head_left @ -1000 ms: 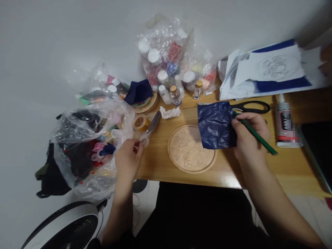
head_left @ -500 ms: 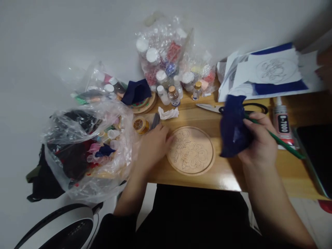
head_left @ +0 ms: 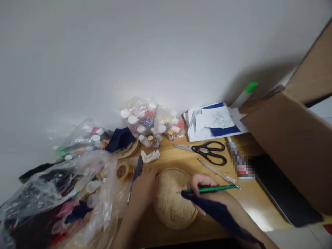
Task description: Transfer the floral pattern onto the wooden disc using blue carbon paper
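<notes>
A round wooden disc (head_left: 178, 214) with a raised rim and a pencil-drawn flower pattern lies on the wooden table. My left hand (head_left: 146, 181), somewhat blurred, rests at its left edge with the fingers loosely extended, holding nothing visible. Over the disc's right side, my right hand (head_left: 204, 185) is closed around a green pencil (head_left: 218, 188) whose tip points left over the drawing. A piece of navy cloth (head_left: 220, 211) is also caught in that hand and trails along the forearm. Some right fingers are hidden behind the pencil and cloth.
Black-handled scissors (head_left: 207, 148), a slim metal pen-like tool (head_left: 215, 170), a glue tube (head_left: 240, 160) and a dark phone-like slab (head_left: 285, 193) lie rightward. Paper sketches (head_left: 218, 119) are behind; a cardboard box (head_left: 287, 145) stands right. Plastic bags (head_left: 103, 176) and a thread spool (head_left: 124, 172) sit left.
My right hand has moved left from beside the disc to over it, carrying the pencil and cloth. The view has tilted up, bringing the cardboard box into sight.
</notes>
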`<action>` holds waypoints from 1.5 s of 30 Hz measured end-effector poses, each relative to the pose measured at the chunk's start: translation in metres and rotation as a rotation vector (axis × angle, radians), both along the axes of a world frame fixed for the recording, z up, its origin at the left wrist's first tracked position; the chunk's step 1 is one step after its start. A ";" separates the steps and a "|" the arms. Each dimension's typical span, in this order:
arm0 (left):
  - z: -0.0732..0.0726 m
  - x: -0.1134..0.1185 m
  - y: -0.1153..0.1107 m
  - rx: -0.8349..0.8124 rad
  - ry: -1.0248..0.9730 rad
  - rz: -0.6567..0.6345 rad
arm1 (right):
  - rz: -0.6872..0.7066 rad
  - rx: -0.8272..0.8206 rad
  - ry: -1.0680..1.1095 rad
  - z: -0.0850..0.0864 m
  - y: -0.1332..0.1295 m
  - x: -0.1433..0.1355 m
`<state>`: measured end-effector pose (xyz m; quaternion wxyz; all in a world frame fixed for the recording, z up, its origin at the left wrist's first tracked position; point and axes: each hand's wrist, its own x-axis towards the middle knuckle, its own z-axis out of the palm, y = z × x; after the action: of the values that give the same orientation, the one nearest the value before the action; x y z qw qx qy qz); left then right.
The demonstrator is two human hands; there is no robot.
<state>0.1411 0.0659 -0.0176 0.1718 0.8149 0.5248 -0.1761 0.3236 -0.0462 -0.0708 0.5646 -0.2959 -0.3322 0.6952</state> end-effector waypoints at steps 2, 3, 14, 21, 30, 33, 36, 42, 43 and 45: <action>0.007 0.022 0.010 0.072 -0.049 -0.082 | 0.077 0.029 0.014 -0.001 0.000 0.001; 0.012 0.039 0.016 0.119 -0.105 -0.145 | 0.115 0.043 0.039 -0.001 0.000 0.002; 0.021 0.265 0.090 0.245 -0.277 -0.395 | 0.086 0.076 0.428 -0.016 -0.006 -0.001; 0.021 0.268 0.107 0.038 -0.322 -0.234 | 0.062 0.078 0.519 -0.011 -0.006 0.002; 0.046 0.246 0.114 0.037 -0.728 -0.203 | 0.069 0.086 0.558 0.001 -0.008 0.008; 0.049 0.236 0.119 0.078 -0.789 -0.181 | 0.068 0.082 0.551 0.000 -0.008 0.007; 0.051 0.228 0.121 0.121 -0.822 -0.176 | 0.071 0.085 0.554 -0.004 -0.008 0.005; 0.038 0.225 0.115 0.139 -0.783 -0.200 | 0.082 0.054 0.533 -0.003 -0.009 0.005; 0.036 0.225 0.114 0.142 -0.770 -0.211 | 0.080 0.057 0.539 -0.003 -0.009 0.005; 0.033 0.223 0.112 0.161 -0.743 -0.240 | 0.073 0.055 0.533 -0.004 -0.009 0.006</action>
<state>0.3646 0.1776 0.0156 0.2634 0.8895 0.3403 0.1535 0.3291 -0.0548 -0.0744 0.6146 -0.0750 -0.2010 0.7591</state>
